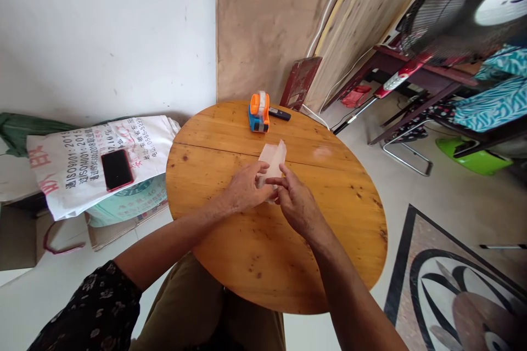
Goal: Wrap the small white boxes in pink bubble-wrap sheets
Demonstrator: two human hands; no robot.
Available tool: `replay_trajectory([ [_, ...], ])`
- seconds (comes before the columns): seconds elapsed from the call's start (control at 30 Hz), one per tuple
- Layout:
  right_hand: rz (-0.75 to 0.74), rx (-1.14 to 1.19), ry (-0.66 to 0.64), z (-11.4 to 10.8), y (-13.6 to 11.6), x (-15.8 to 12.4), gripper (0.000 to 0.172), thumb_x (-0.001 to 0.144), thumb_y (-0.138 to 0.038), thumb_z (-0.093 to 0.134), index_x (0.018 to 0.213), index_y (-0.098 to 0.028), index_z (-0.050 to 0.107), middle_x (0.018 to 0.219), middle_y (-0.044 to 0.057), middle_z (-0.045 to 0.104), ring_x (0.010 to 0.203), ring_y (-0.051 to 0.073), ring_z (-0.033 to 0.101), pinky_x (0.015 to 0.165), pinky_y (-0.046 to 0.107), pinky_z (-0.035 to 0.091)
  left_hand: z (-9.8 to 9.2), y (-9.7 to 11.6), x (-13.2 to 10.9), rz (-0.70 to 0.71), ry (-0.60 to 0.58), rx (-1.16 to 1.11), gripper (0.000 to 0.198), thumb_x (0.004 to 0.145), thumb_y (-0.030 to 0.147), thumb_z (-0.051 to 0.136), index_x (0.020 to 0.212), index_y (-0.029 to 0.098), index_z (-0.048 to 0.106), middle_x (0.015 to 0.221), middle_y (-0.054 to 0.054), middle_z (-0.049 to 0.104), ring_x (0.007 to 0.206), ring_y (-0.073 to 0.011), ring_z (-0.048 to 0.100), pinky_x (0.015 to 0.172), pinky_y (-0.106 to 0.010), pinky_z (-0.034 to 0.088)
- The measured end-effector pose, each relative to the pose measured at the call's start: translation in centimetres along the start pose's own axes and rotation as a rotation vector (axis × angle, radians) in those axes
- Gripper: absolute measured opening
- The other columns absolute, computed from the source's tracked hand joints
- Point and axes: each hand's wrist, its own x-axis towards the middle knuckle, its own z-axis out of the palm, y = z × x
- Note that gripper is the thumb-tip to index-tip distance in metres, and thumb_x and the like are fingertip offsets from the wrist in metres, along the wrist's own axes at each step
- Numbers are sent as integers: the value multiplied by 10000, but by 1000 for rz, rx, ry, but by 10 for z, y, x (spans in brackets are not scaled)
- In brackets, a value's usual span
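A thin, whitish, half-transparent piece of wrapping [273, 154], paper or plastic, stands up between my hands over the middle of the round wooden table [247, 247]. My left hand [248, 185] is closed on its lower left side, thumb toward me. From the right, my right hand [300, 201] grips its lower edge, with the forefinger stretched across the front and another finger along the side. The fingers hide the lower part of the wrapping. Beyond it, an orange and blue tape dispenser [259, 112] carries a roll of clear tape.
A dark slim object [279, 114], perhaps a cutter, lies behind the dispenser. At left, a black phone [117, 169] rests on printed white sacks [82, 175]. A standing fan [448, 11] and a dark red desk [432, 68] are at right. A wall borders the table's far edge.
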Motion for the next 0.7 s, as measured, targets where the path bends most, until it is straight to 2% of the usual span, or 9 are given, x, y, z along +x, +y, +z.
replay_trajectory([
  [0.07,-34,-22,-17,-2,0,1,664,799,-106,414,1460,-148,363,1165,130,729,844,219,704,826,400,564,3,1,2,-22,30,29,379,771,241,668,1128,137,594,1148,-104,665,980,-209,627,874,-364,514],
  [0.17,-57,-11,-35,-6,3,4,674,788,-91,413,1457,-157,370,1165,125,732,905,224,703,860,403,553,9,-1,2,-5,64,85,296,783,205,671,1065,142,606,1119,-94,660,1028,-212,608,902,-364,498],
  [0.27,-43,38,-63,-9,5,7,661,786,-100,418,1444,-154,390,1135,122,738,850,207,698,856,406,551,13,-4,1,43,59,124,282,791,207,672,1059,156,601,1122,-85,656,1088,-223,581,941,-374,480],
  [0.37,-22,191,-91,-14,11,11,605,807,-156,446,1412,-145,419,1071,114,750,789,182,688,798,370,556,11,-5,3,70,12,160,288,801,249,653,1070,162,597,1128,-86,645,1101,-238,572,950,-389,478],
  [0.47,7,303,15,-18,23,16,496,830,-251,495,1316,-151,490,971,97,760,729,172,671,715,341,548,8,-5,7,66,-32,200,351,759,202,641,1105,165,596,1147,-91,622,1096,-246,574,957,-400,484],
  [0.57,-54,273,150,-19,38,24,387,836,-296,526,1199,-169,569,938,88,757,771,182,671,723,340,538,5,-5,10,59,-64,215,417,730,183,634,1145,167,595,1173,-96,601,1103,-254,577,972,-408,490],
  [0.7,-208,116,156,-13,52,37,254,853,-261,516,1049,-212,670,977,75,752,835,194,680,752,345,539,6,-6,9,70,-77,221,466,737,199,615,1201,196,582,1238,-91,556,1037,-238,607,931,-407,523],
])
